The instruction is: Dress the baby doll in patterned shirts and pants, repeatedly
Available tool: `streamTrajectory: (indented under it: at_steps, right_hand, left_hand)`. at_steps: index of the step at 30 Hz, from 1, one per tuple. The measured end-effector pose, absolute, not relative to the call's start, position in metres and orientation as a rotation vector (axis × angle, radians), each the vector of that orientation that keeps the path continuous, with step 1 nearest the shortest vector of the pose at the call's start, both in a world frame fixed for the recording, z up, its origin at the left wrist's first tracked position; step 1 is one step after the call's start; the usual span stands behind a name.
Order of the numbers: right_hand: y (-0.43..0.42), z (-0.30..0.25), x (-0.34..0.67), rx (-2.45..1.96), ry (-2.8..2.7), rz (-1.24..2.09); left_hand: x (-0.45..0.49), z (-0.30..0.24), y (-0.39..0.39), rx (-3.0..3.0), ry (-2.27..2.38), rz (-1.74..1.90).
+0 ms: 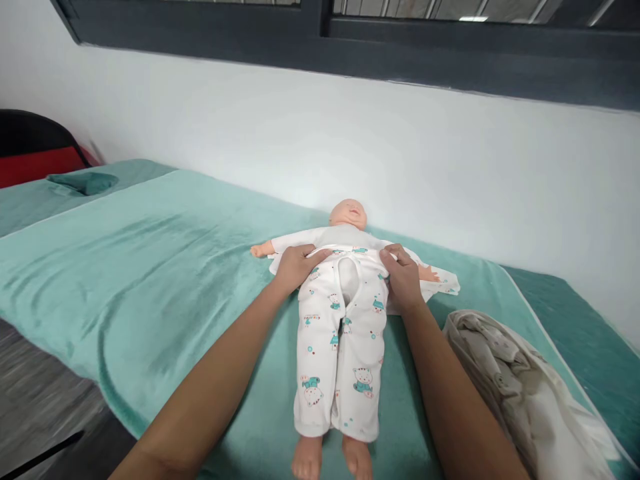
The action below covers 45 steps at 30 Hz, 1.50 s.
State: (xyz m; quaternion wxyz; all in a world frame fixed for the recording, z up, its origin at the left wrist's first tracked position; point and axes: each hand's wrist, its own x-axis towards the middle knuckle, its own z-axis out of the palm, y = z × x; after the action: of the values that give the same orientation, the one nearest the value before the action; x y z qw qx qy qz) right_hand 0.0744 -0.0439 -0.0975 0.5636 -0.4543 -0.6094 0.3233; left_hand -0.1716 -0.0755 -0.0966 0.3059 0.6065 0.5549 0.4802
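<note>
A baby doll lies on its back on the green blanket, head toward the wall and bare feet toward me. White baby pants printed with small bears cover its legs up to the waist, with an open slit at the crotch. My left hand pinches the waistband at one side. On the other side, my right hand grips the waistband between thumb and fingers. A white printed top lies spread under the doll's back, one sleeve flat beyond the doll's small hand.
A cream bundle of cloth lies at the right by my forearm. The green blanket covers the bed, which meets a white wall below a dark window frame. A black and red chair stands far left.
</note>
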Motion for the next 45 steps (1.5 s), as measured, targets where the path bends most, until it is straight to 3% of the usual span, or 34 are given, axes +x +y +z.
streamTrajectory:
  at_steps: [9, 19, 28, 34, 45]
  right_hand:
    - [-0.062, -0.097, 0.087, -1.219, -1.585, 0.904]
    - [-0.101, -0.098, 0.113, -1.266, -1.906, 1.113]
    - [-0.117, -0.090, 0.079, -1.480, -1.869, 0.605]
    - [-0.109, -0.096, 0.057, -1.578, -1.668, 0.275]
    - [-0.117, -0.094, 0.086, -1.268, -1.932, 1.113]
  left_hand:
    - [-0.207, -0.105, -0.103, 1.625, 1.302, 1.020]
    - [-0.210, -0.106, -0.129, 1.657, 1.230, 0.991]
    - [-0.188, -0.111, -0.116, 1.790, 1.396, 1.370]
    - [-0.166, -0.109, -0.091, 1.736, 1.652, 1.413]
    - [-0.189, -0.110, -0.138, 1.764, 1.334, 1.086]
